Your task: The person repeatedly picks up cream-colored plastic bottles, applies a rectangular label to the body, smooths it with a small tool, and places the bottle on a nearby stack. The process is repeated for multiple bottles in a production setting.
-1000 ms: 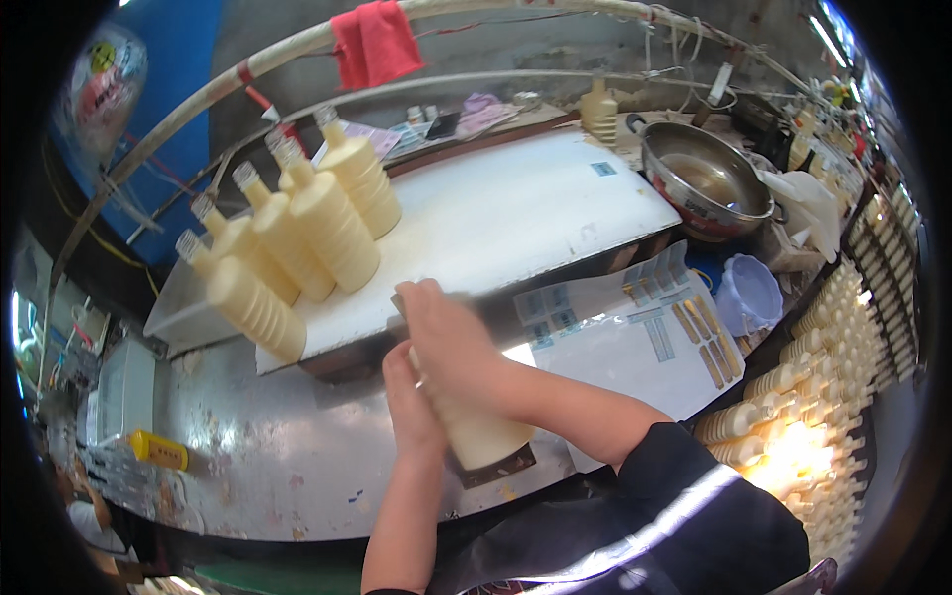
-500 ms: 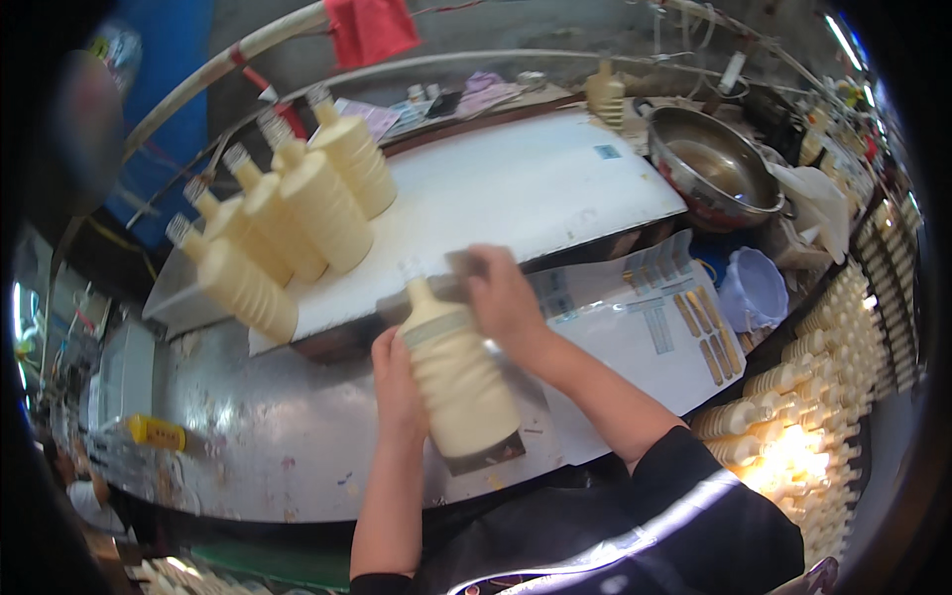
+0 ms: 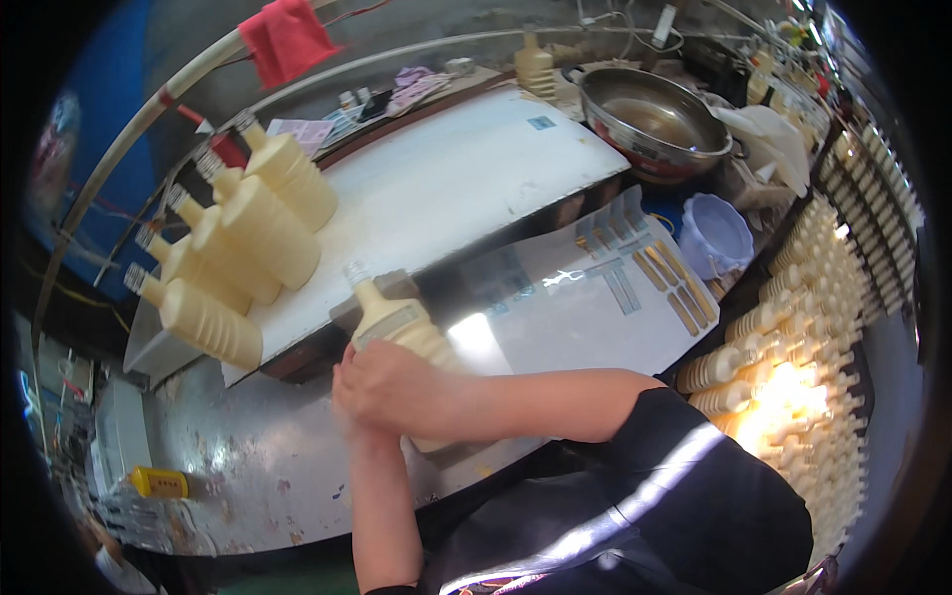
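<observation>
A cream ribbed bottle (image 3: 407, 325) with a clear threaded neck leans back on the bench in front of me, against a dark block (image 3: 395, 286). A grey band crosses its shoulder. My right forearm reaches over the bottle's lower body and hides much of it. At the band's left end, my right hand (image 3: 395, 382) is closed with bent fingers; what they pinch, if anything, is hidden. My left hand (image 3: 347, 389) holds the bottle's left side, mostly covered by the right one. Both hands are slightly blurred.
Several similar bottles (image 3: 268, 223) stand at the left of a raised white board (image 3: 446, 169). A sheet with gold and blue strips (image 3: 674, 288) lies at right, near a lilac basin (image 3: 716, 238) and a metal pan (image 3: 654, 114). A yellow container (image 3: 161, 483) lies at left; stacked bottles (image 3: 783, 397) fill the right.
My right hand has swept left across the bottle's shoulder to its left side, beside my left hand. The bottle stays in place while the whole view has shifted a little.
</observation>
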A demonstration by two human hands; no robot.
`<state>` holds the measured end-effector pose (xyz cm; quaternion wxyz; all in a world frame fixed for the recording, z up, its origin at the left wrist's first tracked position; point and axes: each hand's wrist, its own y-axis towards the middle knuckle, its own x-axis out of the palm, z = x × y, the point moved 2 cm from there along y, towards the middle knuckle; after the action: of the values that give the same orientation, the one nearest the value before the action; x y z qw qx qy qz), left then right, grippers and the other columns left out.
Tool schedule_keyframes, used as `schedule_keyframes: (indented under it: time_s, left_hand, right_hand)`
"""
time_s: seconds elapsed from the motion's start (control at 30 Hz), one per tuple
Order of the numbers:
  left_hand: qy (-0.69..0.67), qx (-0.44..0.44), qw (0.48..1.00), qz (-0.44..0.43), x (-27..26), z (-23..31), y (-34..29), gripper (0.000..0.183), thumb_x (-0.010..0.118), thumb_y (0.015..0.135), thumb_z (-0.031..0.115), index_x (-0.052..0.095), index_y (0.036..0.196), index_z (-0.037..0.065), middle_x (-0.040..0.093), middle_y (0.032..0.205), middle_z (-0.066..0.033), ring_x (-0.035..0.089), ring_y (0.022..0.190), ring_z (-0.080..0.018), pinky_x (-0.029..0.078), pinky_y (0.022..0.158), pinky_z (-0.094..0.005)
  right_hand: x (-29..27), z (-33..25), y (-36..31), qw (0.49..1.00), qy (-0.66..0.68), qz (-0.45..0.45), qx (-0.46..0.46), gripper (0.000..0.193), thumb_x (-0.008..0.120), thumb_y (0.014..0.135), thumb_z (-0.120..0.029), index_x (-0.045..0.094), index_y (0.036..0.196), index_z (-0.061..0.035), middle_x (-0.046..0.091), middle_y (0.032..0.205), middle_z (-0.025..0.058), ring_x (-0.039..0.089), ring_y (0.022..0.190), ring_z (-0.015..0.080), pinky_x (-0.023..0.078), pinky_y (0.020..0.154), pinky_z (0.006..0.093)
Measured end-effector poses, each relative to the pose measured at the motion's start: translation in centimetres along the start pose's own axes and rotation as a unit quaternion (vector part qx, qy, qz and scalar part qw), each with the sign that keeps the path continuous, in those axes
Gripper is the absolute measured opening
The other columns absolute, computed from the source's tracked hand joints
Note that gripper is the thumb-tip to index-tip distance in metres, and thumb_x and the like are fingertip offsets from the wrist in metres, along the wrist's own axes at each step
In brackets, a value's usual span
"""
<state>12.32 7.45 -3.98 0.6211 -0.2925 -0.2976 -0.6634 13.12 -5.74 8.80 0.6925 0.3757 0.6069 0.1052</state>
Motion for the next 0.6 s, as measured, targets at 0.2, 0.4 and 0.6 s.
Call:
schedule_keyframes:
  time_s: [0.2,0.4,0.6]
  left_hand:
    - [0.205,0.037,0.957,0.202,8.8,2.0,-3.6,0.062,0.046,0.106,0.033,0.028,0.160,0.009,0.037,0.156,-0.0149,0.040,0.142,-0.0279,0.031,0.120,-0.0425]
    - [0.422,0.057,0.892,0.151,10.1,-0.7,-6.4,0.094,0.059,0.087,0.009,0.007,0.164,0.004,0.027,0.161,-0.0208,0.033,0.146,-0.0321,0.026,0.123,-0.0442]
    - [0.420,0.093,0.888,0.161,9.9,-1.6,-6.0,0.092,0.057,0.085,0.011,0.010,0.163,0.001,0.030,0.159,-0.0208,0.037,0.144,-0.0317,0.029,0.121,-0.0438]
  right_hand:
    - [-2.9,5.7,-1.6,0.945,0.192,0.168,0.206,0.012,0.062,0.084,-0.007,0.069,0.094,-0.0064,0.067,0.101,0.0136,0.068,0.093,0.0332,0.054,0.082,0.0438]
    - [-8.9,19.8,-7.0,0.851,0.056,0.086,0.515,0.025,0.059,0.091,-0.028,0.075,0.090,-0.0089,0.074,0.093,0.0164,0.070,0.090,0.0375,0.054,0.081,0.0462]
    - [-9.9,33.4,-9.7,0.825,-0.166,-0.080,0.535,0.041,0.062,0.086,-0.018,0.068,0.122,0.0009,0.064,0.125,0.0223,0.067,0.108,0.0395,0.054,0.094,0.0487]
